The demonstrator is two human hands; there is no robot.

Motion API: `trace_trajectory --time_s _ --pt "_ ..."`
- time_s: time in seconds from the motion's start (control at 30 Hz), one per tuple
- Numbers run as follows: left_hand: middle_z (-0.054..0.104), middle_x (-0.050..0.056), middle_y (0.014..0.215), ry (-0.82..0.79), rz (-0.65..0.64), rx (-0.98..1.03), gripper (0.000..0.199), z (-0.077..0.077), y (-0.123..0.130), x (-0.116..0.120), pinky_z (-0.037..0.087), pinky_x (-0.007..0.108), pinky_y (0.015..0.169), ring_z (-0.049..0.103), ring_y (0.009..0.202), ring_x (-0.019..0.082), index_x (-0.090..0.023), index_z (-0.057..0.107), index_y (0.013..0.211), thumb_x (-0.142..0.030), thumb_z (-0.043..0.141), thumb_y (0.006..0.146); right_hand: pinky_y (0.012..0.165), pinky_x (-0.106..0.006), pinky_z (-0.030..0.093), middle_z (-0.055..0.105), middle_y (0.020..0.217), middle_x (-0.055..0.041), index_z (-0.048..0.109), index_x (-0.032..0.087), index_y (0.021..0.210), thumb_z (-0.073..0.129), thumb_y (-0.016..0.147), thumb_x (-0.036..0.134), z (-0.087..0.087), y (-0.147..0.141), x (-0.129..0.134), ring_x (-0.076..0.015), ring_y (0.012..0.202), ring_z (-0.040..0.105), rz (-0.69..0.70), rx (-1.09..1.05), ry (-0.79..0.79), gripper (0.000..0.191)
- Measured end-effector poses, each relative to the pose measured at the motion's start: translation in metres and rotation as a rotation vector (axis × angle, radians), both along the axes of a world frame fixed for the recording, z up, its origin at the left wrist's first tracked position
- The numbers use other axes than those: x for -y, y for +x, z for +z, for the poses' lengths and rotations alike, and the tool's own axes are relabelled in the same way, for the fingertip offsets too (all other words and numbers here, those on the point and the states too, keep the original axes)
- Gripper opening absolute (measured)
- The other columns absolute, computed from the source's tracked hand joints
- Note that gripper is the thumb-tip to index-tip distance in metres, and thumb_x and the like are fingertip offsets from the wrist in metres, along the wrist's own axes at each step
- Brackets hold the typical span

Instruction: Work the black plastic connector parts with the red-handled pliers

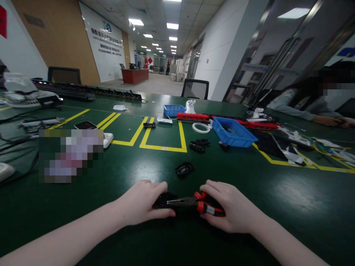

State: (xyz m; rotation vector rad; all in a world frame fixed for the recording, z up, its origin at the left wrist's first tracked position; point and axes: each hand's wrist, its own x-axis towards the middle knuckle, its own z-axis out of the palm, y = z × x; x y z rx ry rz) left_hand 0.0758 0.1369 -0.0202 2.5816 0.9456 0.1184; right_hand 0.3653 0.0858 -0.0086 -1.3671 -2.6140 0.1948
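My right hand [230, 205] is closed around the red-and-black handles of a pair of needle-nose pliers [184, 201]. The jaws point left and their tip meets a small black plastic part [161, 200]. Thumb and fingers of my left hand [145, 203] pinch that part, covering much of it. Just beyond my hands lies another black part [184, 169], flat on the green table [124, 166]. Further off sit more black parts [198, 145], close together.
A blue bin [234, 133] and a smaller blue tray [173, 110] stand farther back, with a white ring [201, 128] and red strips [192, 116] nearby. Cables [16, 140] run at the left. At the far right, a person's hands [330, 120] rest on the table.
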Motion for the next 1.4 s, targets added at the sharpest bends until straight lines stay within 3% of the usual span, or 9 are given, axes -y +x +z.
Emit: trace_trajectory --time_s 0.3,0.53,0.7,1.0,1.4 --pt "0.069 0.004 0.084 -0.013 0.019 0.009 0.045 0.004 0.0 0.001 0.037 0.028 0.06 0.065 0.073 0.023 -0.02 0.06 0.099 -0.064 0.058 0.093 0.07 -0.034 0.052 0.07 0.099 -0.0109 0.064 0.017 0.109 0.067 0.08 0.036 0.01 0.004 -0.001 -0.0217 0.081 0.067 -0.01 0.027 -0.008 0.034" --pt "0.068 0.005 0.085 0.003 0.016 -0.011 0.047 -0.002 0.0 -0.001 0.033 0.028 0.058 0.066 0.074 0.025 -0.02 0.06 0.1 -0.067 0.058 0.092 0.073 -0.033 0.052 0.07 0.098 -0.01 0.064 0.018 0.111 0.068 0.08 0.038 0.0 0.003 0.0 -0.0214 0.083 0.068 0.0 0.009 0.035 0.037" --pt "0.068 0.004 0.083 -0.014 0.02 0.009 0.047 -0.002 0.0 -0.001 0.034 0.027 0.058 0.065 0.072 0.024 -0.02 0.059 0.1 -0.067 0.057 0.093 0.066 -0.031 0.049 0.069 0.092 -0.0076 0.064 0.019 0.108 0.068 0.079 0.038 -0.006 0.003 -0.001 -0.0195 0.076 0.065 0.013 -0.033 0.075 0.035" --pt "0.068 0.004 0.083 -0.02 0.011 0.021 0.047 -0.002 -0.001 -0.002 0.032 0.027 0.058 0.065 0.072 0.024 -0.02 0.061 0.101 -0.066 0.058 0.093 0.072 -0.032 0.051 0.071 0.1 -0.0089 0.065 0.019 0.11 0.068 0.081 0.037 0.005 0.005 -0.001 -0.0199 0.082 0.068 -0.018 0.004 -0.041 0.034" --pt "0.068 0.003 0.084 -0.047 0.007 0.033 0.045 0.0 -0.001 -0.001 0.032 0.027 0.059 0.063 0.072 0.022 -0.021 0.06 0.1 -0.065 0.06 0.092 0.071 -0.032 0.051 0.07 0.095 -0.0086 0.065 0.019 0.111 0.068 0.081 0.039 -0.002 0.002 0.002 -0.0204 0.08 0.068 -0.005 -0.034 0.022 0.037"
